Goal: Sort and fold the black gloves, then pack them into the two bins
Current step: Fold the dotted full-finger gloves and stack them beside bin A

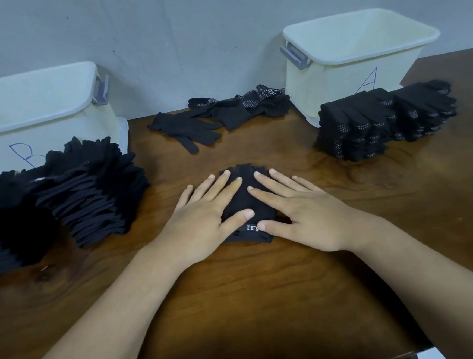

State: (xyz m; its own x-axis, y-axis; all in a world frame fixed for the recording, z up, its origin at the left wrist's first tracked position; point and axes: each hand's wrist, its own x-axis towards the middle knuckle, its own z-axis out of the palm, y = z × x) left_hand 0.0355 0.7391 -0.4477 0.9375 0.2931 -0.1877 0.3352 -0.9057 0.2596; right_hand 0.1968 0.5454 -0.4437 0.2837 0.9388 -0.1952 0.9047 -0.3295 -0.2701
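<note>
dark wooden table (267, 304) against pale wall (189, 27)

one head-worn wide-angle view looks forward and down over the wooden table (267, 304) toward the wall (190, 35) (close in, forearms filling the lower frame).

A folded black knit glove (241, 202) is laid flat at centre; a plain black glove stack (94, 190) is set before cream plastic bin B (56, 128), left; a dotted glove stack (367, 132) before bin A (335, 86), right.

Dark, glossy wooden table (267, 304) with visible grain, against a plain pale grey-blue wall (189, 27).
</note>
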